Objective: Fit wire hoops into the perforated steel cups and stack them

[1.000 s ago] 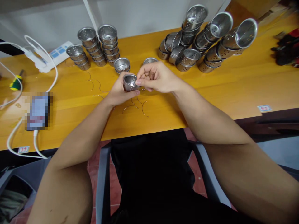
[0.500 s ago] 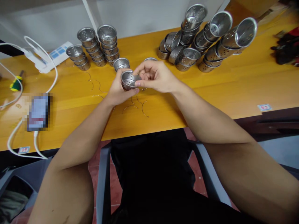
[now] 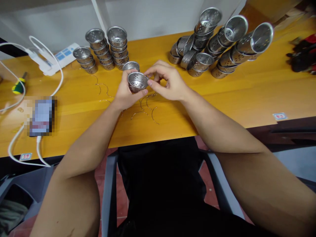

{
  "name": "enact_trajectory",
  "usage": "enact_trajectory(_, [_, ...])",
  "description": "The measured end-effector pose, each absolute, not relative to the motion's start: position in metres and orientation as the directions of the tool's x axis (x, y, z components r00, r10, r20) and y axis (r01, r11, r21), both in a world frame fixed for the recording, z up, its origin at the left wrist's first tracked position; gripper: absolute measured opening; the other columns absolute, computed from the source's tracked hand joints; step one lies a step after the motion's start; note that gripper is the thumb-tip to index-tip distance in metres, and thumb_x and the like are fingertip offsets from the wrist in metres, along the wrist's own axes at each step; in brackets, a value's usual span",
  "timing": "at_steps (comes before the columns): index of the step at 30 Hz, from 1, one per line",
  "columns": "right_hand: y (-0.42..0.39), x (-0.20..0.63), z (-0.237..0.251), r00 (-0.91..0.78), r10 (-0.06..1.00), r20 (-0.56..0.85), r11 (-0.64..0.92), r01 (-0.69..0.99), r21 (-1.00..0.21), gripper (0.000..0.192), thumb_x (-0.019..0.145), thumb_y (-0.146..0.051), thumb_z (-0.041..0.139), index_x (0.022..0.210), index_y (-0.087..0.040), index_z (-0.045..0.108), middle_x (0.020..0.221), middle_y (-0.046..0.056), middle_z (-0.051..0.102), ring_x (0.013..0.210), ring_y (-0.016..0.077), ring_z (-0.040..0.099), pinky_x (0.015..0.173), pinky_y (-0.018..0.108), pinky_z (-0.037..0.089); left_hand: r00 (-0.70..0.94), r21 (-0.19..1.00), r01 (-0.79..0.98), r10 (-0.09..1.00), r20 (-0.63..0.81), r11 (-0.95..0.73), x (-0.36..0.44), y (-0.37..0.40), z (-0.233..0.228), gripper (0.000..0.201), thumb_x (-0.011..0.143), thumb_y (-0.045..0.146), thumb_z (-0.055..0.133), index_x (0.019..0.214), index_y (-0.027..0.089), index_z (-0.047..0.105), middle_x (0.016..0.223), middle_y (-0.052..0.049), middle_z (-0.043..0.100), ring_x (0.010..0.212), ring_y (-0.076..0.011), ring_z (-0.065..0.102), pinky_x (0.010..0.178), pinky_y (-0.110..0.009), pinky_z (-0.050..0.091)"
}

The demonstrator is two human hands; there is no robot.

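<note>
Far left of the frame, a green-and-yellow screwdriver [image 3: 17, 87] lies on the orange wooden table [image 3: 259, 89], and a white cable [image 3: 58, 87] loops down past a blurred-out phone [image 3: 41, 116] near the table's front edge. Up in the upper left, a white power strip [image 3: 60, 56] sits against the wall. Next to it, three upright stacks of small perforated steel cups [image 3: 105, 49] stand close together, with a single loose steel cup [image 3: 131, 65] just right of them.

Centre frame now: the left hand [image 3: 125, 93] is curled around a small perforated steel cup [image 3: 137, 81], fingers behind it and thumb wrapped under its near side, holding it above the table with the mouth tipped toward the camera. The right hand [image 3: 169, 82] comes in from the right, thumb and forefinger pinched together right at the cup's right rim; whether a wire sits in that pinch cannot be made out. The two hands touch around the cup.

Just below the hands, several thin curved wire pieces [image 3: 145, 110] lie scattered on the table, more of them [image 3: 101, 89] trailing off toward the left stacks.

Upper right, a big heap of toppled stacks of steel cups [image 3: 219, 39] leans in long rows, mouths facing the camera. At the far right edge, something dark and red [image 3: 304, 56] rests on the table, too blurred to name. A small red-and-white sticker [image 3: 280, 116] marks the table's front right.
</note>
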State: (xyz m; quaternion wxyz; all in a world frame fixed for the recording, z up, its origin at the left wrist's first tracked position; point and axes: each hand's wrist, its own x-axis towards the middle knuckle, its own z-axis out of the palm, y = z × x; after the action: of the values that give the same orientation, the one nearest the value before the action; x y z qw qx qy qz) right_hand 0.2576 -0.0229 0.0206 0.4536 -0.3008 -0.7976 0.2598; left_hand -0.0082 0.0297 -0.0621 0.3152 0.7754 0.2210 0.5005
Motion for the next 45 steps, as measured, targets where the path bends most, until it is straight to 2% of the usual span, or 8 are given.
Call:
enact_trajectory(5, [-0.017,0.261,0.011,-0.468,0.651,0.597,0.75,0.277,-0.601,0.067,0.111,-0.093,0.074,0.134,-0.032,0.087,0.137,0.013,0.077,0.099,0.0268,0.075,0.085,0.044,0.074,0.367,0.7,0.084,0.675,0.64,-0.709,-0.005,0.028,-0.059,0.111,0.084,0.106,0.091,0.159,0.037,0.046,0.14,-0.006,0.077,0.115,-0.0244,0.084,0.095,-0.046,0.077])
enact_trajectory(13, [-0.024,0.255,0.008,-0.551,0.639,0.536,0.749,0.288,-0.597,0.07,0.113,-0.093,0.07,0.145,-0.032,0.084,0.149,0.014,0.074,0.128,0.0358,0.074,0.108,0.055,0.071,0.447,0.732,0.155,0.708,0.547,-0.664,-0.011,0.014,-0.046,0.102,0.097,0.099,0.086,0.164,0.039,0.038,0.152,-0.004,0.073,0.137,-0.0244,0.078,0.116,-0.049,0.074])
enact_trajectory(21, [-0.03,0.25,0.024,-0.527,0.67,0.523,0.733,0.357,-0.58,0.093,0.103,-0.089,0.084,0.175,-0.034,0.067,0.175,0.019,0.066,0.167,0.0515,0.057,0.142,0.076,0.048,0.489,0.717,0.11,0.666,0.564,-0.688,-0.004,0.016,-0.054,0.113,0.091,0.101,0.09,0.166,0.039,0.034,0.164,-0.009,0.067,0.147,-0.0311,0.077,0.124,-0.061,0.076])
enact_trajectory(25, [-0.031,0.249,0.025,-0.553,0.681,0.48,0.719,0.381,-0.581,0.09,0.102,-0.078,0.087,0.177,-0.033,0.065,0.174,0.016,0.068,0.167,0.0515,0.058,0.144,0.077,0.046,0.508,0.689,0.183,0.667,0.545,-0.702,-0.003,0.009,-0.047,0.113,0.095,0.088,0.097,0.172,0.039,0.03,0.173,-0.013,0.062,0.159,-0.0356,0.072,0.133,-0.066,0.073])
enact_trajectory(32, [-0.021,0.282,0.037,-0.284,0.859,0.427,0.496,0.671,-0.551,0.087,0.097,-0.067,0.098,0.174,-0.041,0.065,0.171,0.013,0.069,0.16,0.0488,0.061,0.145,0.072,0.052,0.511,0.735,0.147,0.687,0.516,-0.661,-0.012,0.019,-0.06,0.114,0.094,0.072,0.105,0.178,0.052,0.03,0.184,-0.012,0.058,0.135,-0.0278,0.078,0.092,-0.044,0.081])
enact_trajectory(37, [-0.005,0.337,0.045,-0.092,0.944,0.316,0.249,0.827,-0.504,0.075,0.09,-0.073,0.102,0.156,-0.049,0.076,0.158,0.009,0.073,0.154,0.0474,0.066,0.144,0.07,0.055,0.5,0.707,0.227,0.703,0.505,-0.67,-0.014,0.023,-0.065,0.094,0.103,0.06,0.096,0.179,0.042,0.043,0.177,-0.014,0.062,0.132,-0.0256,0.077,0.093,-0.038,0.077])
enact_trajectory(42, [-0.005,0.358,0.056,-0.033,0.997,0.07,0.057,0.926,-0.373,0.066,0.086,-0.071,0.104,0.143,-0.045,0.083,0.154,0.009,0.08,0.145,0.0472,0.072,0.136,0.076,0.061,0.527,0.711,0.191,0.682,0.508,-0.677,-0.014,0.02,-0.061,0.088,0.105,0.069,0.091,0.176,0.04,0.046,0.175,-0.013,0.063,0.132,-0.024,0.077,0.091,-0.033,0.075])
enact_trajectory(45, [-0.009,0.355,0.063,-0.011,1.0,0.001,0.011,0.954,-0.3,0.053,0.09,-0.073,0.098,0.136,-0.053,0.082,0.147,0.001,0.085,0.143,0.0434,0.075,0.135,0.072,0.064,0.524,0.724,0.212,0.702,0.482,-0.656,-0.014,0.016,-0.057,0.086,0.105,0.07,0.091,0.173,0.037,0.05,0.176,-0.014,0.063,0.132,-0.0235,0.076,0.091,-0.032,0.075])
